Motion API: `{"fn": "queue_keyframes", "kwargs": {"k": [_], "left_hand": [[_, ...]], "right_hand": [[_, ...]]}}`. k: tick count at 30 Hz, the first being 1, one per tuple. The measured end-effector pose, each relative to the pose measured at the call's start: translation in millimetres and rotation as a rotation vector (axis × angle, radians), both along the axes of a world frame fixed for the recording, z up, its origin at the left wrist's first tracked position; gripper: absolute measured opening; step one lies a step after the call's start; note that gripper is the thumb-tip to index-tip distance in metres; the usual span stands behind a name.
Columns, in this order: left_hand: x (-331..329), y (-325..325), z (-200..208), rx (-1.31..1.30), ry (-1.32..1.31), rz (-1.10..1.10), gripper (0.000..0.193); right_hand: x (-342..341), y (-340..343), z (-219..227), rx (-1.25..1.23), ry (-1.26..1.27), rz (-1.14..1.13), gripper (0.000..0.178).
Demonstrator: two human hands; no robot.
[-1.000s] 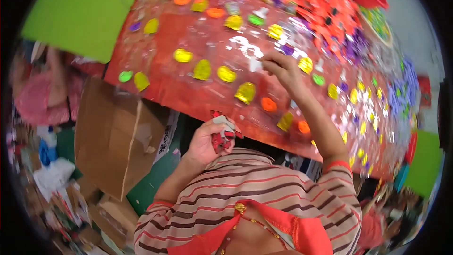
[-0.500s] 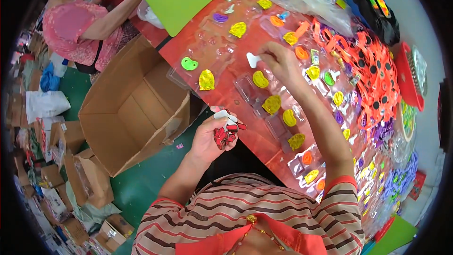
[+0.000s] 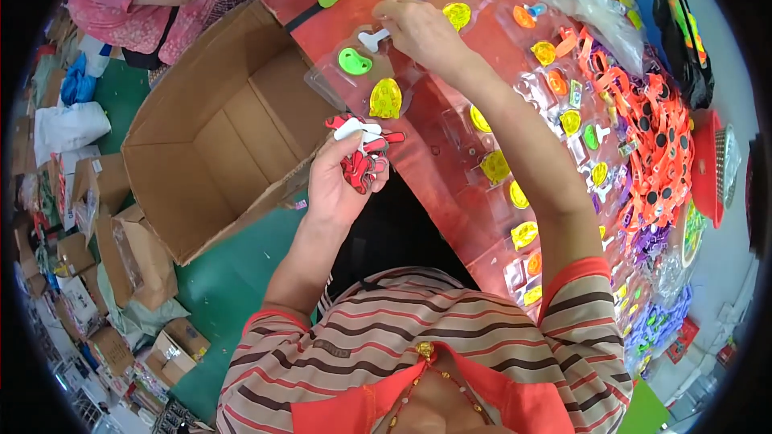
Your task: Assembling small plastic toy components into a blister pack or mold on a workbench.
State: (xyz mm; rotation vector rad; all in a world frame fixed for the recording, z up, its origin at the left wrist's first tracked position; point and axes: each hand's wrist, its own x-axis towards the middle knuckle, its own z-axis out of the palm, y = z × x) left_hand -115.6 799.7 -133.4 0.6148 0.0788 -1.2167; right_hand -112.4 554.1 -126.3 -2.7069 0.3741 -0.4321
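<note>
Long red table point(image 3: 424, 185) runs slantwise in front of the worker, an open carton point(image 3: 201, 116) just beside it. On the striped shirt point(image 3: 434, 305) there's a small dark patch, too small to read from here. The left hand point(image 3: 334, 181) is clenched round a bundle of red-and-white pieces point(image 3: 366, 165); the topmost lies crosswise near the thumb, long axis left to right, red ends poking rightward past the fingers. The right hand point(image 3: 422, 32) hovers near a white piece point(image 3: 373, 39), one end pointing its way; whether it pinches anything, I can't tell.
</note>
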Motion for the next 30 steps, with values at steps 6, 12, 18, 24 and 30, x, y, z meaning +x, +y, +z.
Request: {"fn": "queue_keyframes", "kwargs": {"k": [6,12,18,24,30], "left_hand": [[-5,0,7,0.051,-0.054,0.114,0.023],[-27,-18,14,-0.031,-0.056,0.061,0.025],[-44,-33,19,-0.034,-0.074,0.02,0.023],[-50,-39,13,-0.104,-0.046,-0.145,0.023],[-76,-41,15,-0.051,-0.112,-0.306,0.024]], "right_hand": [[-70,64,65,0.418,-0.031,0.022,0.023],[-131,92,56,0.524,-0.024,0.016,0.017],[-156,85,52,0.557,-0.194,-0.169,0.014],[-190,64,67,1.063,-0.203,-0.389,0.023],[-212,83,58,0.923,-0.262,-0.407,0.023]]}}
